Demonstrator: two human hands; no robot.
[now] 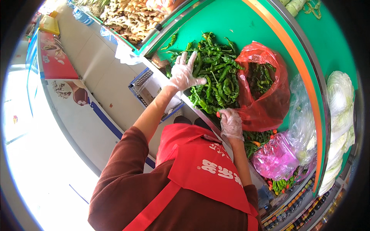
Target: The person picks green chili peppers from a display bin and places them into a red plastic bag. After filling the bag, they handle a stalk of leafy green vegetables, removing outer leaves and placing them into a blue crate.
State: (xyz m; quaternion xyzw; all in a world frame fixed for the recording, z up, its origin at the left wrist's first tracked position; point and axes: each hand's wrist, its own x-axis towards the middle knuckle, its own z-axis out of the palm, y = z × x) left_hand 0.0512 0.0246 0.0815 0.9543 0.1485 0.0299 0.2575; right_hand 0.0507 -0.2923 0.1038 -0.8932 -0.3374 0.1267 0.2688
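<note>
A heap of long green peppers (215, 68) lies on the green surface of a produce stand (231, 17). My left hand (185, 73), in a clear plastic glove, rests on the heap's left side with fingers spread and holds nothing. Also gloved, my right hand (232, 124) is at the heap's near edge, fingers curled. A small red piece (218, 114), perhaps a pepper, shows at its fingertips; whether it is gripped is hidden. Against the heap's right side stands an open red plastic bag (267, 108) with darker green peppers (261, 78) inside.
A pink plastic bag (276, 157) and a clear plastic bag (302, 121) lie to the right. Beyond an orange-striped divider (307, 86) are Chinese cabbages (336, 115). Ginger (130, 18) fills the upper-left bin. A blue crate (141, 78) stands below the stand's edge.
</note>
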